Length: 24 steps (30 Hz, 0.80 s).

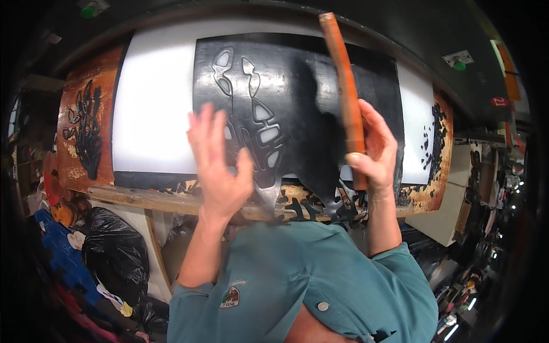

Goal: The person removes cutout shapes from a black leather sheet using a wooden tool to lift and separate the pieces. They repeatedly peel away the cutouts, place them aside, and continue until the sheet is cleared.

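My right hand (377,151) grips a long orange-brown bar (345,74) near its lower end, thumb in front and fingers behind. The bar stands nearly upright in view, above the right part of a black sheet (297,74); its material I cannot make out. My left hand (214,157) is slightly blurred, fingers stretched and thumb apart, holding nothing. It hovers over or rests at the sheet's left part; contact is unclear. Beside it, the sheet has several cut-out shapes (269,134) with white showing through. Cut strips of the sheet hang over the near edge.
Under the sheet lies a white board (154,103). Dark cut pieces sit on the worn brown surface at left (86,128) and right (439,137). A wooden rail (143,197) runs along the front. A dark machine beam (400,28) spans the far side. A black plastic bag (114,246) stands lower left.
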{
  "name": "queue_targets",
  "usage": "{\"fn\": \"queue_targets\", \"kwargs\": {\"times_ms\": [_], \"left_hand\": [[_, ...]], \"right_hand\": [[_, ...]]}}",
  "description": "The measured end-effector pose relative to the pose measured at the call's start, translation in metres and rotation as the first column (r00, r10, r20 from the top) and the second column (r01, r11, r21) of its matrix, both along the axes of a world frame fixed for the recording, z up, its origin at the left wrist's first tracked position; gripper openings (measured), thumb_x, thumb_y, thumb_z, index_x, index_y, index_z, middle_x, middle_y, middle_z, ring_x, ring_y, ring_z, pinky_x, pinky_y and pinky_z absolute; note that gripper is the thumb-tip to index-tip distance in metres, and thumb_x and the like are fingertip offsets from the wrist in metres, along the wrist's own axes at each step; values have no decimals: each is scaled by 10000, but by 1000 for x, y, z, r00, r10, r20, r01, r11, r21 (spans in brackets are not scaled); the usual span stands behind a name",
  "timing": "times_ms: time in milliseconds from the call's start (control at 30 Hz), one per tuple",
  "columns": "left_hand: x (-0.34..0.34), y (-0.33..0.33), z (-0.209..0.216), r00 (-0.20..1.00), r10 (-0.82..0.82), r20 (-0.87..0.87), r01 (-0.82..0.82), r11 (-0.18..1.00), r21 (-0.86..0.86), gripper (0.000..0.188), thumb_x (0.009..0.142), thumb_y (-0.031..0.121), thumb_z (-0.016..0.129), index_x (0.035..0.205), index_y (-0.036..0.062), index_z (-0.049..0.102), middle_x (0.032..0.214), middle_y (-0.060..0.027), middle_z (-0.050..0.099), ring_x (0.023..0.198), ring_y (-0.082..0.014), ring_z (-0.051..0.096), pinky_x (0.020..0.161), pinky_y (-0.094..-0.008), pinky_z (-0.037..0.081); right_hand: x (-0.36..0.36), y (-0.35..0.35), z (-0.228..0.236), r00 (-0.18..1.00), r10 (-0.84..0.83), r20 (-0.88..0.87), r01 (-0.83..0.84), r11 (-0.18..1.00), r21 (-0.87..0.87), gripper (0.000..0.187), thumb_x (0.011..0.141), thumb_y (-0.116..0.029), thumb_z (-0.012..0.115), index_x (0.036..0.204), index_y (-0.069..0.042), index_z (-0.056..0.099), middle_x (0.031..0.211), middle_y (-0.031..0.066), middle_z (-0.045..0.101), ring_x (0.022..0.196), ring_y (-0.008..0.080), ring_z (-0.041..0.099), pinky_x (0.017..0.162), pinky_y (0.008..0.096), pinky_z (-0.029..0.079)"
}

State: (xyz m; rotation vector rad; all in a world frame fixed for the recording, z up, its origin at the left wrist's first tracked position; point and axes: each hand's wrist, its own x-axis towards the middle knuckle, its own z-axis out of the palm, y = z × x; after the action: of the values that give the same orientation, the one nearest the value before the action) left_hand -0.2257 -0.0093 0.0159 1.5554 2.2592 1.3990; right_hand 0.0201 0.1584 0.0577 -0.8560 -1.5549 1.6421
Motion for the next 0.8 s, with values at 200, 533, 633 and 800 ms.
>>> {"fn": "queue_targets", "kwargs": {"times_ms": [200, 533, 633, 800], "left_hand": [[-14, 49, -37, 930, -190, -315, 99, 954, -283, 663, 1004, 223, 676, 1566, -30, 431, 1665, -244, 394, 1556, -496, 315, 1270, -619, 237], [-25, 76, -59, 880, -87, -467, 5, 985, -174, 603, 994, 254, 679, 1477, -69, 521, 1577, -255, 505, 1497, -492, 410, 1237, -611, 307], [-24, 73, -60, 887, -71, -456, -12, 984, -176, 594, 989, 251, 687, 1466, -71, 537, 1573, -250, 514, 1497, -484, 416, 1235, -613, 310], [-26, 76, -59, 897, -68, -436, -5, 987, -163, 591, 987, 241, 696, 1469, -62, 539, 1583, -245, 508, 1508, -487, 402, 1240, -621, 301]], "right_hand": [[-38, -15, -40, 804, -248, 540, -141, 804, 578, 918, 557, -278, 914, 1410, -55, 657, 1509, 303, 456, 1283, 451, 502, 1113, 496, 466], [-71, 5, -58, 712, -386, 587, -187, 701, 688, 874, 579, -311, 880, 1387, -58, 667, 1468, 243, 498, 1229, 423, 520, 1058, 490, 496], [-67, -4, -58, 716, -372, 590, -181, 718, 672, 874, 575, -301, 881, 1386, -57, 665, 1468, 242, 496, 1224, 420, 521, 1049, 495, 500], [-66, -8, -56, 727, -362, 583, -196, 705, 682, 886, 592, -310, 895, 1404, -51, 652, 1461, 306, 430, 1209, 448, 493, 1061, 542, 478]]}}
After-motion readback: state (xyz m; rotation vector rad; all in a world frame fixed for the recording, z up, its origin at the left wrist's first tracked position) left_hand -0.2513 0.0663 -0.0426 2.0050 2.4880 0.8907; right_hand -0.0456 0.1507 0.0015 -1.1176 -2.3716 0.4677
